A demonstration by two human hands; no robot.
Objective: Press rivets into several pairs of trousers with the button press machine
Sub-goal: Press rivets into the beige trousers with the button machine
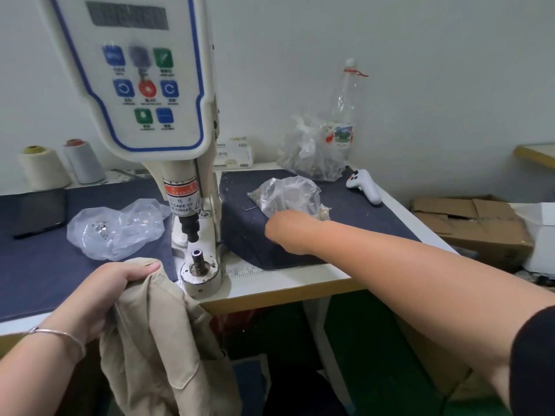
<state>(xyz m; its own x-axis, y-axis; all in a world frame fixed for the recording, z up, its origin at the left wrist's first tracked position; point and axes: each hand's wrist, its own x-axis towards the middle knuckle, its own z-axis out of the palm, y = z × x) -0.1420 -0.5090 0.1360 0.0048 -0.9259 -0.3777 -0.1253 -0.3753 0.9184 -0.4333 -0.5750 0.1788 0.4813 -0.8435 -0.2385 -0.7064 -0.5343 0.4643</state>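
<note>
The white button press machine (141, 85) stands at the table's middle, its black punch (190, 228) above the round lower die (197, 259). My left hand (105, 295) grips beige trousers (159, 340), which hang off the front edge just left of the die. My right hand (285, 223) reaches into a clear plastic bag of rivets (288, 196) lying on the dark cloth right of the machine; its fingers are hidden inside the bag. Another clear bag with metal parts (117, 228) lies left of the machine.
A dark blue cloth (360, 217) covers the table. Behind stand two thread cones (45, 168), a small box (234, 154), a third bag (309, 151), an empty plastic bottle (344, 109) and a white handheld device (365, 186). A phone (39, 211) lies far left. Cardboard boxes (468, 223) sit right.
</note>
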